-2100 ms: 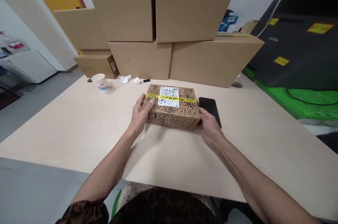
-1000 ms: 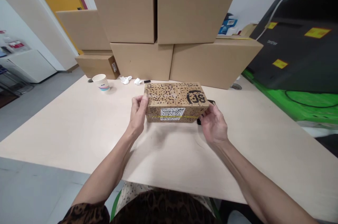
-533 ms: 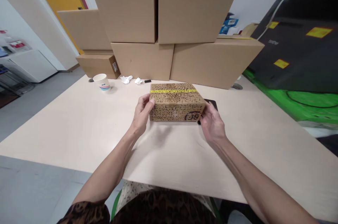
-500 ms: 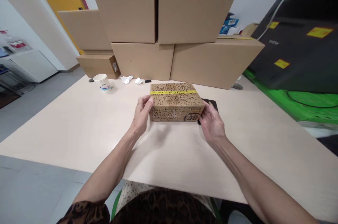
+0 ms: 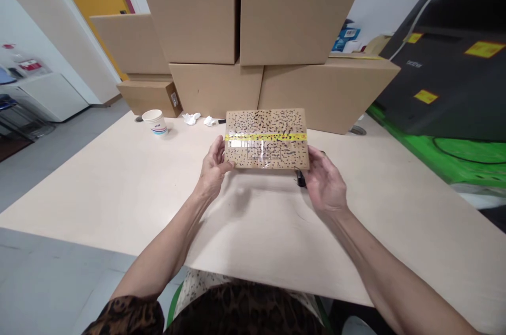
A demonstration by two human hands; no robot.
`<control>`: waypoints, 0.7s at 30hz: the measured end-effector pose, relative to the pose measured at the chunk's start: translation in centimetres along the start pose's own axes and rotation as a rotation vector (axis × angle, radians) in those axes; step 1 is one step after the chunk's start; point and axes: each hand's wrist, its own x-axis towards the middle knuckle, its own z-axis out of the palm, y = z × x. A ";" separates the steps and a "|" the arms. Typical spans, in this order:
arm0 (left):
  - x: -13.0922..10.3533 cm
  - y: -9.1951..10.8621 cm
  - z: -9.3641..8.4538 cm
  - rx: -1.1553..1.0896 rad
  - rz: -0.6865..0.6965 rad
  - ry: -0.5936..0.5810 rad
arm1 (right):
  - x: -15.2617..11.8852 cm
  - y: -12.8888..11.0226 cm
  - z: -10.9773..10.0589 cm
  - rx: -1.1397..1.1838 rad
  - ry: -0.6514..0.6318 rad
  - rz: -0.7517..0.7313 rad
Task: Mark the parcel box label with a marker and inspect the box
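Note:
A small cardboard box [image 5: 265, 127] with dark speckles and a yellow tape strip is held above the table [image 5: 150, 193], its taped face turned toward me. My left hand [image 5: 213, 169] grips its left end, with the thumb at the lower left corner. At the right end, my right hand [image 5: 324, 179] holds the box, its fingertips partly hidden behind the edge. A small black object [image 5: 301, 178] shows on the table below the box's right corner, mostly hidden.
Large cardboard boxes [image 5: 292, 13] are stacked along the back edge. A paper cup [image 5: 155, 123] and crumpled tissues [image 5: 192, 119] are at the back left. A dark case [image 5: 443, 66] stands on the right beyond the table.
The speckled box has tilted, so its taped top now faces me and its front side is out of sight. Both hands have turned with it.

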 end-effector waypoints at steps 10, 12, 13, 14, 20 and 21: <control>0.2 -1.4 -0.1 0.003 0.081 -0.031 | 0.5 0.8 -0.2 0.031 0.046 0.044; 0.0 -1.5 0.1 0.026 0.097 0.000 | 0.5 0.9 -0.2 0.035 0.043 0.039; -0.1 -1.5 0.2 0.034 0.115 0.011 | 0.4 0.9 -0.2 0.032 0.041 0.036; -0.2 -1.5 0.3 0.036 0.132 0.018 | 0.4 0.9 -0.1 0.026 0.040 0.035; -0.1 -1.2 0.3 0.033 0.090 0.083 | 0.5 1.0 -0.5 -0.050 0.046 0.010; -0.1 -1.1 0.3 0.047 0.075 0.110 | 0.6 1.1 -0.6 -0.063 0.054 0.010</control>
